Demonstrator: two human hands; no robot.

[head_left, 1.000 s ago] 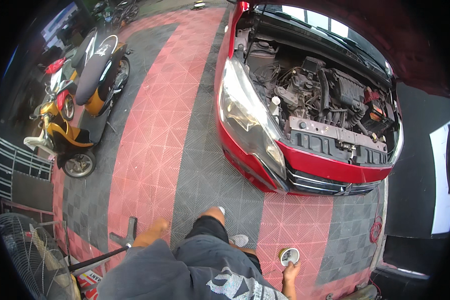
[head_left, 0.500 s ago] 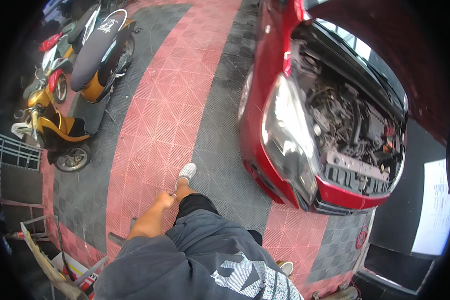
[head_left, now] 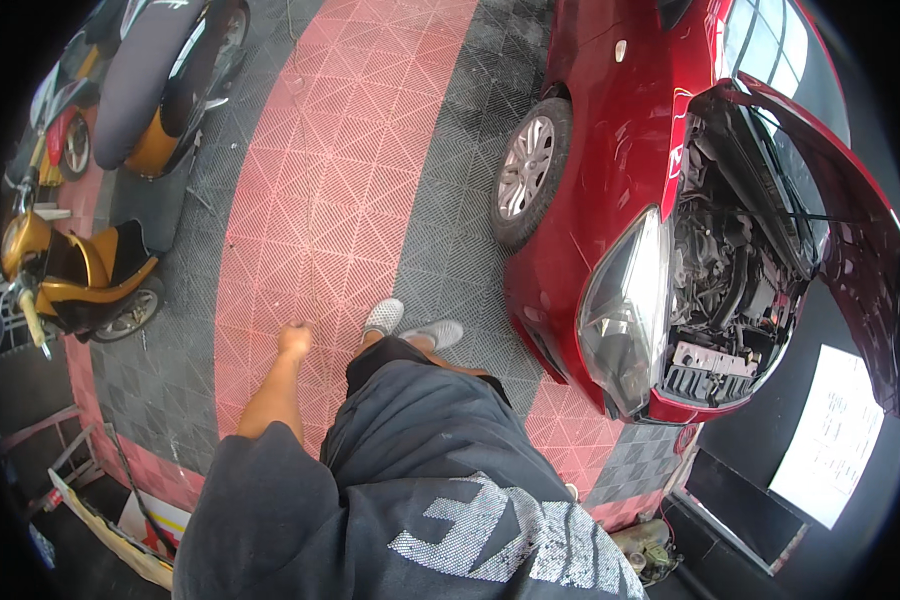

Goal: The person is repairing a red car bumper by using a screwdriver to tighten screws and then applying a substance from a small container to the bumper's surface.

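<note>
My left hand [head_left: 294, 340] hangs beside my left leg over the red floor strip, its fingers curled closed. Whether anything is inside them is hidden. My right hand is out of sight. I stand in light grey perforated clogs [head_left: 383, 316], one on each side of the border between red and black tiles. Ahead to the right is a red car [head_left: 610, 200] with its hood [head_left: 860, 300] raised, laying bare the engine [head_left: 730, 270]. Neither the car nor anything else is touched by my left hand.
On the left stands a gold and black scooter [head_left: 80, 260], with other two-wheelers behind it. A metal-framed rack [head_left: 65, 430] is at the lower left. Right of the car, a white printed sheet [head_left: 828, 435] lies on a black surface. Red floor tiles [head_left: 320, 180] run ahead between black ones.
My view has shifted, bringing the car's front wheel and side into sight. My right foot has come up beside the left one. My left hand has swung left, away from my leg.
</note>
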